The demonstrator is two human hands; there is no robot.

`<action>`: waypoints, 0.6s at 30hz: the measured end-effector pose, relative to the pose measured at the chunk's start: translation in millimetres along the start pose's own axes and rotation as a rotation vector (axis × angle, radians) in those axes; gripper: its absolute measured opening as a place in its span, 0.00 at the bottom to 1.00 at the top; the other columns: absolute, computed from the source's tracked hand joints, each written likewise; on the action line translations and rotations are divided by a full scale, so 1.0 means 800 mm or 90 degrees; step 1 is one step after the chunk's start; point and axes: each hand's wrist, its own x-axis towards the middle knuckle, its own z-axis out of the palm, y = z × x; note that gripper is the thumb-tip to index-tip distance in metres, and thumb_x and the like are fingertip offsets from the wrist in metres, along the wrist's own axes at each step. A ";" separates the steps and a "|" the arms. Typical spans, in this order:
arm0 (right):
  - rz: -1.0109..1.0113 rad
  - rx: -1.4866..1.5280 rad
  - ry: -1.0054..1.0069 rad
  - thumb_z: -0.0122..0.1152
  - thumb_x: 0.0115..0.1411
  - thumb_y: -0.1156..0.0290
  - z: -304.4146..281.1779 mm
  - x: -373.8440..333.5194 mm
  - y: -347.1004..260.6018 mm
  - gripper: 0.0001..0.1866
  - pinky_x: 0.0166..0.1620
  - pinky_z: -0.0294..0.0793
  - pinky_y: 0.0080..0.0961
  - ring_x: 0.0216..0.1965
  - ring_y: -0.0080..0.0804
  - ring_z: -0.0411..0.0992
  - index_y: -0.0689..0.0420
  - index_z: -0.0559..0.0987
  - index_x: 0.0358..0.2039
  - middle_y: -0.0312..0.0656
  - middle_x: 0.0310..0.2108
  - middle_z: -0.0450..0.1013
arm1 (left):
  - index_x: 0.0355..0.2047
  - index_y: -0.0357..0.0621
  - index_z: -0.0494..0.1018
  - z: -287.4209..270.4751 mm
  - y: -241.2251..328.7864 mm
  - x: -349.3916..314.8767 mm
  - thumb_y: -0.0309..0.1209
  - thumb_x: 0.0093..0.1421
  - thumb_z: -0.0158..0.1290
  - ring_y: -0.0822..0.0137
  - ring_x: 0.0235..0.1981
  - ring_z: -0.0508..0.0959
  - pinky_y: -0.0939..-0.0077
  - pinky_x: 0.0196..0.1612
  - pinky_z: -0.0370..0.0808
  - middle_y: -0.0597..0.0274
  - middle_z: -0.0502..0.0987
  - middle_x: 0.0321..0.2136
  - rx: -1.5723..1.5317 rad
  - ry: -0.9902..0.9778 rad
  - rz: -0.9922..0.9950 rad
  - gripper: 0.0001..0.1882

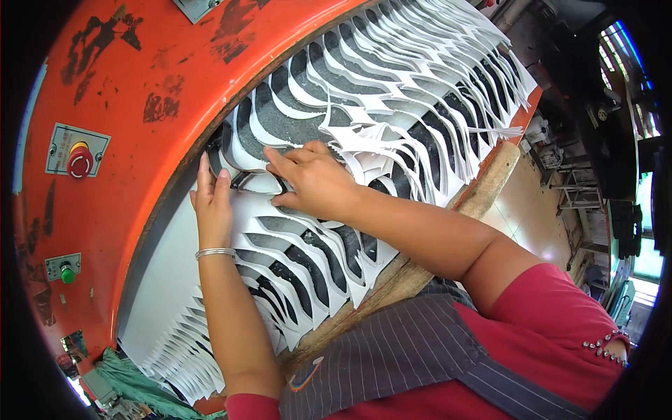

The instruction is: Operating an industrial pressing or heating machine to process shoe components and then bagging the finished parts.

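A dark curved metal band (239,180), which looks like a cutting die, lies on the white sheet material (262,206). My right hand (318,180) is over its right end, with thumb and fingers bent around the edge. Beside the band's left end, my left hand (213,204) has its fingers stretched upward and the thumb close to the band. Part of the band is hidden under the hands. Rows of curved white strips (294,105), left between cut-out gaps, stand up around both hands, with a dark grey surface showing through.
A large orange-red machine body (154,91) curves along the left and far side, carrying a red push button (80,161) and a green button (67,273). A worn tan edge (490,183) runs along the near side. Green cloth (136,381) hangs lower left.
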 end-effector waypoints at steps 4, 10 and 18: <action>-0.009 0.012 0.012 0.67 0.44 0.58 0.001 0.002 -0.003 0.40 0.53 0.60 0.33 0.43 0.42 0.69 0.65 0.64 0.55 0.45 0.38 0.75 | 0.62 0.38 0.52 -0.001 0.002 0.000 0.38 0.63 0.44 0.63 0.61 0.57 0.73 0.61 0.51 0.51 0.56 0.61 0.054 0.011 -0.022 0.30; 0.006 -0.005 -0.001 0.66 0.45 0.59 -0.003 0.004 -0.011 0.38 0.53 0.60 0.33 0.43 0.41 0.69 0.65 0.65 0.54 0.44 0.37 0.75 | 0.62 0.45 0.53 -0.007 -0.009 0.000 0.48 0.63 0.39 0.55 0.60 0.59 0.55 0.62 0.34 0.49 0.63 0.57 0.192 0.009 0.019 0.31; 0.031 0.072 0.051 0.69 0.42 0.50 -0.031 -0.005 -0.030 0.47 0.55 0.60 0.37 0.50 0.49 0.64 0.63 0.61 0.57 0.52 0.49 0.68 | 0.47 0.36 0.70 -0.022 -0.003 -0.073 0.49 0.60 0.46 0.51 0.51 0.70 0.64 0.53 0.63 0.43 0.73 0.45 0.228 0.141 0.108 0.27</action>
